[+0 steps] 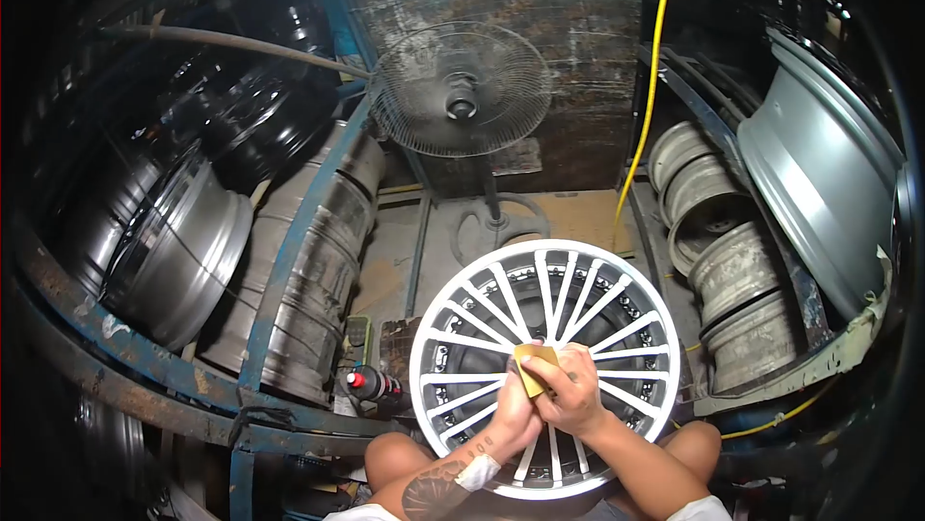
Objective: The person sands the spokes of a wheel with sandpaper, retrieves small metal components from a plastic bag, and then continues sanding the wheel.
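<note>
A white multi-spoke wheel rim (421,347) with dark gaps between its spokes lies face up in front of me, between my knees. Over its centre, my right hand (570,386) pinches a folded yellow sheet that looks like sandpaper (530,381), thumb and fingers closed on it. My left hand (517,412) is closed at the sheet's left edge, its fingers partly hidden behind the paper. Both hands meet at the hub, which they mostly cover. A white wrap (477,473) sits around my left wrist.
A standing fan (462,102) is behind the rim. Racks with blue bars (289,251) hold stacked rims on the left; more rims (723,232) and a large silver rim (819,155) are at right. A yellow cable (658,49) hangs down. A dark red-ended tool (371,383) lies left.
</note>
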`<state>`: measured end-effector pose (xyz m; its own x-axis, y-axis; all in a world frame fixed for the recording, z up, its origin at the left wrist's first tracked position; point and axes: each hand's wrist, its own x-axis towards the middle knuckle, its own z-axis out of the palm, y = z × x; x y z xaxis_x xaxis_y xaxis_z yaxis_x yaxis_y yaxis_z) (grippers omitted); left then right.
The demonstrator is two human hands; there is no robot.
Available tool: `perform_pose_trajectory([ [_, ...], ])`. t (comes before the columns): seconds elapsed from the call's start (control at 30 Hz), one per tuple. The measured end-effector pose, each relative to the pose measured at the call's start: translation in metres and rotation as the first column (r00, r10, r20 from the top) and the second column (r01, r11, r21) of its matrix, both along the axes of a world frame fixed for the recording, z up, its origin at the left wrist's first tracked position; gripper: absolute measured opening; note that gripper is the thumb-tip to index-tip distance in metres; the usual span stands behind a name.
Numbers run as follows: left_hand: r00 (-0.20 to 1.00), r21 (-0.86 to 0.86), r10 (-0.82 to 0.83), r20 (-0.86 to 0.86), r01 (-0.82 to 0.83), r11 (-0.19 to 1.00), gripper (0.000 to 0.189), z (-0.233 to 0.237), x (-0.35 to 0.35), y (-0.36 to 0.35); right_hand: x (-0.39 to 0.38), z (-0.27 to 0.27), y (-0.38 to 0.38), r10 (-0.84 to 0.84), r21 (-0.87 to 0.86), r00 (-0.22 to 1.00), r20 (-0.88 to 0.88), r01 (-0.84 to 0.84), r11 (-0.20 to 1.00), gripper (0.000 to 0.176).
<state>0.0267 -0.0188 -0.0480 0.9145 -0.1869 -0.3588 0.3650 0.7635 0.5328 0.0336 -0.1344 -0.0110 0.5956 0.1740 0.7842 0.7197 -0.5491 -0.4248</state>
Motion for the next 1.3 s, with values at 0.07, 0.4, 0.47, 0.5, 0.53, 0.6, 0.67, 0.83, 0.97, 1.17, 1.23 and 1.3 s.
perform_pose_trajectory([
  [0.07, 0.993, 0.048, 0.077, 0.092, -0.082, 0.995, 0.023, 0.015, 0.015, 0.007, 0.000, -0.006, -0.005, -0.026, 0.082, 0.996, -0.086, 0.033, 0.996, 0.036],
  [0.4, 0.939, 0.561, -0.167, 0.301, -0.033, 0.827, 0.025, 0.049, 0.013, 0.024, 0.003, -0.009, -0.038, 0.191, 0.377, 0.810, -0.555, 0.040, 0.925, 0.019],
  [0.47, 0.934, 0.626, -0.163, 0.318, -0.078, 0.776, 0.025, 0.038, 0.018, 0.025, 0.004, -0.012, -0.041, 0.309, 0.416, 0.750, -0.585, -0.050, 0.908, 0.016],
  [0.5, 0.930, 0.626, -0.180, 0.320, -0.065, 0.777, 0.026, 0.033, 0.019, 0.028, 0.004, -0.016, -0.042, 0.300, 0.389, 0.756, -0.582, -0.065, 0.919, 0.017],
  [0.53, 0.925, 0.626, -0.199, 0.324, -0.051, 0.778, 0.027, 0.031, 0.021, 0.027, 0.003, -0.016, -0.043, 0.286, 0.359, 0.763, -0.579, -0.076, 0.930, 0.017],
  [0.6, 0.932, 0.618, -0.202, 0.300, -0.029, 0.786, 0.029, 0.033, 0.018, 0.026, 0.001, -0.012, -0.044, 0.365, 0.407, 0.717, -0.594, -0.124, 0.905, 0.017],
  [0.67, 0.921, 0.496, -0.221, 0.322, 0.035, 0.867, 0.034, 0.029, 0.021, 0.029, 0.000, -0.009, -0.042, 0.409, 0.466, 0.711, -0.573, -0.128, 0.876, 0.019],
  [0.83, 0.942, 0.275, -0.249, 0.224, 0.184, 0.944, 0.032, 0.046, 0.025, 0.035, -0.003, 0.022, -0.051, 0.301, 0.306, 0.776, -0.555, -0.146, 0.941, 0.035],
  [0.97, 0.950, 0.284, -0.197, 0.243, 0.124, 0.951, 0.029, 0.046, 0.030, 0.044, -0.045, 0.142, -0.119, 0.175, 0.479, 0.979, -0.102, -0.106, 0.872, 0.042],
  [1.17, 0.956, 0.340, -0.148, 0.254, 0.055, 0.939, 0.031, 0.038, 0.029, 0.050, -0.216, 0.303, -0.094, -0.139, 0.124, 0.299, 0.944, 0.067, 0.990, 0.045],
  [1.23, 0.956, 0.374, -0.165, 0.242, 0.065, 0.925, 0.029, 0.040, 0.030, 0.052, -0.233, 0.318, -0.080, -0.164, 0.134, 0.025, 0.986, 0.459, 0.878, 0.045],
  [1.3, 0.951, 0.343, -0.155, 0.269, 0.056, 0.938, 0.027, 0.045, 0.030, 0.051, -0.244, 0.328, -0.068, -0.270, 0.533, -0.461, 0.846, 0.709, 0.461, 0.045],
])
